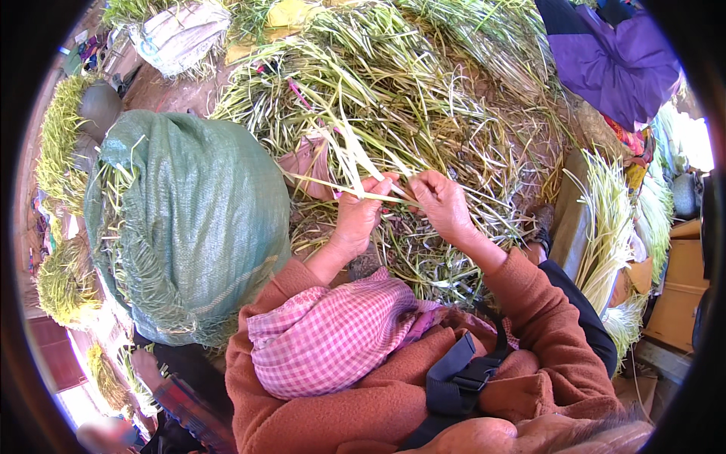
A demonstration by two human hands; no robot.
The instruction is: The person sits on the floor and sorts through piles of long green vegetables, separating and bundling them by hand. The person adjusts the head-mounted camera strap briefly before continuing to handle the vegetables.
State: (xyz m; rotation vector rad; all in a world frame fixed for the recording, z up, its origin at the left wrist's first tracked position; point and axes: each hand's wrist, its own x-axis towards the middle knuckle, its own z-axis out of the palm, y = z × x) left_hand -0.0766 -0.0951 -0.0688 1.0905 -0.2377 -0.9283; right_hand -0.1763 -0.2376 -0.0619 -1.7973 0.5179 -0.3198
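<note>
Pale green plant stalks (pixel 353 148) run up and away from between my two hands, over a heap of loose stalks (pixel 391 85). My left hand (pixel 358 213) pinches several of them near their lower ends. Close beside it on the right, my right hand (pixel 439 201) has thumb and fingers closed on the stalks too. One thin stalk crosses both hands sideways. Just beyond the left hand lies a pinkish-brown cloth (pixel 309 164), with a thin pink strip (pixel 299 93) above it. A pink checked cloth (pixel 334 340) covers my lap below the hands.
A large green woven sack (pixel 204 221) stuffed with stalks stands at left. Sorted pale stalks (pixel 604 227) lean by a beam (pixel 569 218) at right. A white sack (pixel 182 37) lies at upper left. A person's sleeve (pixel 193 411) is at lower left; purple fabric (pixel 615 65) is at upper right.
</note>
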